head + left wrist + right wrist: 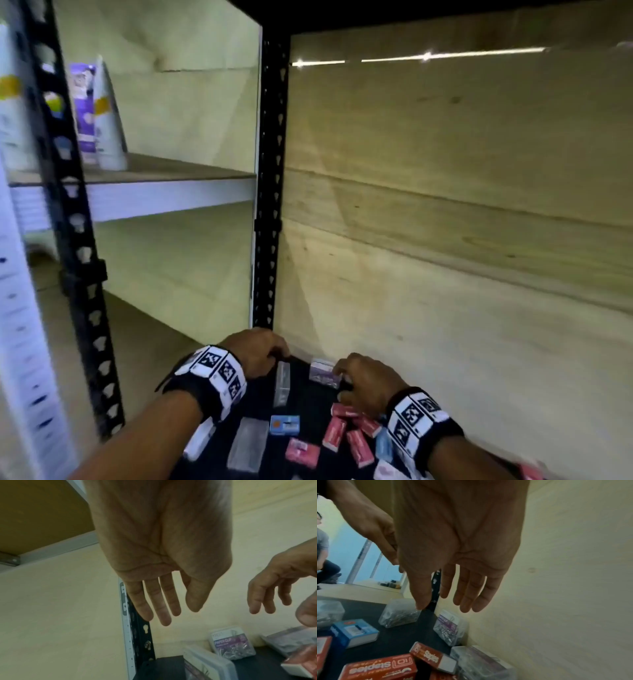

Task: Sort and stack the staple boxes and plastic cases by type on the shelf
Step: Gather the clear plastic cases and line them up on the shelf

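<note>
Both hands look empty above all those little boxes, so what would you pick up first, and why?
Probably the right hand should lower onto the purple-labelled paper clip case standing by the wall. Its fingers hang straight and empty just above it, and the left hand is also open and holds nothing. Red staple boxes lie mixed beside the clear cases.

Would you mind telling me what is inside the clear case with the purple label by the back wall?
The clear case holds a heap of silvery metal clips; its purple label reads "PAPER CLIP". The label hides whatever lies beneath it, so the fill level is unclear.
</note>
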`<action>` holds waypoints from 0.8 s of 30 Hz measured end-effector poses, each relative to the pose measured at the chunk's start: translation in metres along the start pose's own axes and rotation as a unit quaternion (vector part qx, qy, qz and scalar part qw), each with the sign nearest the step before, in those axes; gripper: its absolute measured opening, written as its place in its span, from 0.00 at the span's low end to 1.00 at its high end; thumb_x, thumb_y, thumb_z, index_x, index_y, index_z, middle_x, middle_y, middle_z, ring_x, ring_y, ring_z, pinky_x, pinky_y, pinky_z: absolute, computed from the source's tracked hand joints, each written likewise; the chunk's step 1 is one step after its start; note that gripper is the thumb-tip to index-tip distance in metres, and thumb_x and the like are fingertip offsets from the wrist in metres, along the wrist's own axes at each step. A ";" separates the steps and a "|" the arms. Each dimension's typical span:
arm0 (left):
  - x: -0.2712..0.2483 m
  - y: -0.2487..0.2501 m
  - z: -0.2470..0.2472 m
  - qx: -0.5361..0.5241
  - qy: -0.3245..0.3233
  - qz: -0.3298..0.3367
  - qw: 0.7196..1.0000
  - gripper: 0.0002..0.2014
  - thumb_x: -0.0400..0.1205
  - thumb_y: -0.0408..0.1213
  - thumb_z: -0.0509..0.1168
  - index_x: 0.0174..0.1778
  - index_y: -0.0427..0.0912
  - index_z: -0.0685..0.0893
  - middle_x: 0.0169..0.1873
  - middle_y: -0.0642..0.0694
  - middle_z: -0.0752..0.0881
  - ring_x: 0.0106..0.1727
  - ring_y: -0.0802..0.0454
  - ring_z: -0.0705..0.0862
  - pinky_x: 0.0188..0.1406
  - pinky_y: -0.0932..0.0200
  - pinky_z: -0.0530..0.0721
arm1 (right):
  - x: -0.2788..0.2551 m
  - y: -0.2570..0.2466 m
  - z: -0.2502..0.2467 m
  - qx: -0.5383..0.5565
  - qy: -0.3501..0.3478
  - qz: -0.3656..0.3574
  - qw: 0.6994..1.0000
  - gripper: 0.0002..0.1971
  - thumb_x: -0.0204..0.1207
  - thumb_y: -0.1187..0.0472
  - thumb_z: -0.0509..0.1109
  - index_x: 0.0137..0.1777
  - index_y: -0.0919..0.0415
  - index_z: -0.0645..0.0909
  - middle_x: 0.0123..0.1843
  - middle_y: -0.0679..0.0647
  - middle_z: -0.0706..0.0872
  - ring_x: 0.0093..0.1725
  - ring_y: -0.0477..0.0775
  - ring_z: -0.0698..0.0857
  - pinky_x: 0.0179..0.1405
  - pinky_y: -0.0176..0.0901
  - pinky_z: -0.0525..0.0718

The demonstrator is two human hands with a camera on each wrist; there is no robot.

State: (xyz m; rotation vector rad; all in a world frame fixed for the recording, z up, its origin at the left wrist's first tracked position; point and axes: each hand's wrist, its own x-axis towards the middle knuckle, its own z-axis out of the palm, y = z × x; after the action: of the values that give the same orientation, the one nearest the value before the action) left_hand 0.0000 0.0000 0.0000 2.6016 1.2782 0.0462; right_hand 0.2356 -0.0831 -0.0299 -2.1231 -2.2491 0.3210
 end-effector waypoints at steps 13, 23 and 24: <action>0.048 -0.032 0.043 0.033 -0.069 0.083 0.994 0.27 0.82 0.30 0.66 0.73 0.61 0.77 0.71 0.52 0.79 0.67 0.53 0.80 0.57 0.70 0.75 | 0.066 -0.011 0.040 -0.160 0.036 0.030 0.986 0.21 0.77 0.59 0.71 0.70 0.59 0.75 0.67 0.59 0.79 0.64 0.63 0.82 0.58 0.51 0.82; 0.055 -0.036 0.050 0.125 -0.018 0.067 0.990 0.20 0.81 0.47 0.69 0.69 0.60 0.80 0.63 0.51 0.82 0.64 0.49 0.81 0.61 0.55 0.80 | 0.081 -0.003 0.040 -0.143 0.064 0.049 0.986 0.20 0.76 0.68 0.70 0.69 0.60 0.80 0.65 0.60 0.84 0.62 0.62 0.84 0.60 0.49 0.83; 0.056 -0.038 0.050 0.129 -0.012 0.060 0.990 0.20 0.81 0.47 0.69 0.70 0.60 0.79 0.64 0.50 0.81 0.64 0.49 0.80 0.62 0.54 0.80 | 0.083 -0.003 0.040 -0.136 0.069 0.050 0.987 0.20 0.77 0.67 0.70 0.69 0.59 0.81 0.66 0.59 0.84 0.63 0.62 0.84 0.59 0.47 0.82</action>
State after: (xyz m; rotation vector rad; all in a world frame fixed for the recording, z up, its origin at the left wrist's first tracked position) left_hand 0.0117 0.0558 -0.0617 2.8852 1.1882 -0.1393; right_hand 0.2210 -0.0065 -0.0779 -2.3078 -2.2209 -0.1368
